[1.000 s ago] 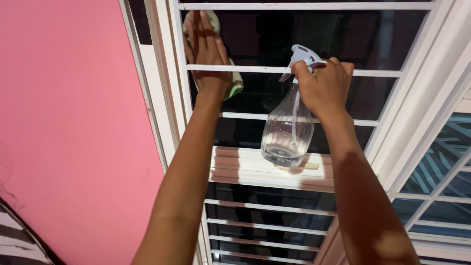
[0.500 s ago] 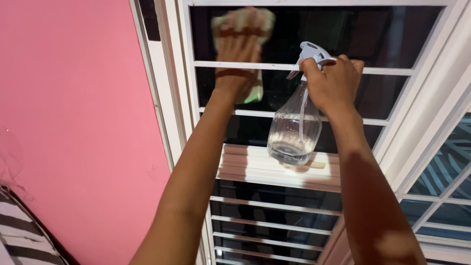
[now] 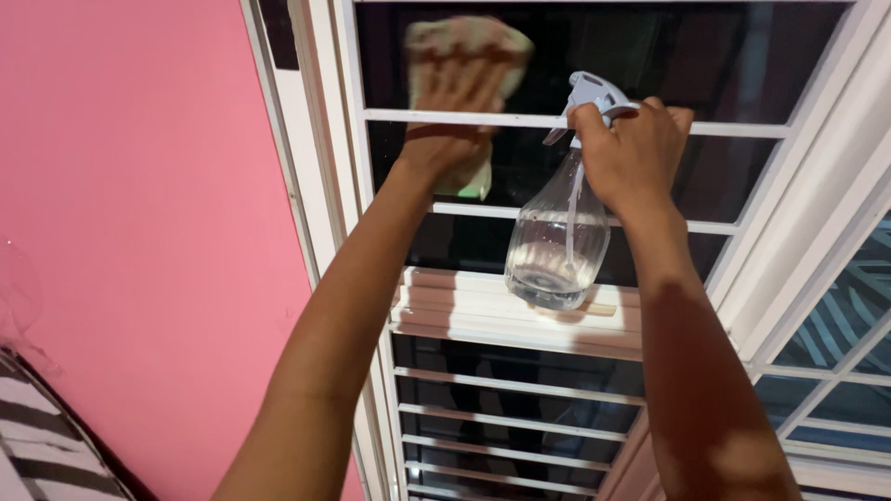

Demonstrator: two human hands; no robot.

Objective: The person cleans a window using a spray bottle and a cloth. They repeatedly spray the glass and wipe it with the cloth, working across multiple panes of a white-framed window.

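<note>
Head view, the only one. Left hand [image 3: 455, 102] at upper centre of the frame, blurred, palm pressed flat on a pale green cloth [image 3: 469, 46] against the dark window glass [image 3: 650, 56]. Fingers spread over the cloth rather than curled round it; the cloth sticks out above the fingertips and below the wrist. The hand reaches in behind the top white horizontal bar [image 3: 520, 119] of the window grille.

Right hand [image 3: 631, 153] at upper right of centre, closed around the neck of a clear spray bottle [image 3: 557, 246], just below its light grey trigger head [image 3: 594, 93]. The fingers also seem hooked over the same top bar, with the bottle hanging down in front of the grille, slightly tilted. A little clear liquid sits at the bottom; a dip tube runs down inside. The bottle's base hangs just above a wide white slatted panel [image 3: 464, 311] at mid-frame; cannot tell if it touches.

The hands are apart, cloth to the left of the bottle. Pink wall [image 3: 139, 232] fills the left of the frame, white window frame [image 3: 316, 186] beside it. More grille bars at lower centre. Striped fabric [image 3: 37, 455] in the lower left corner.
</note>
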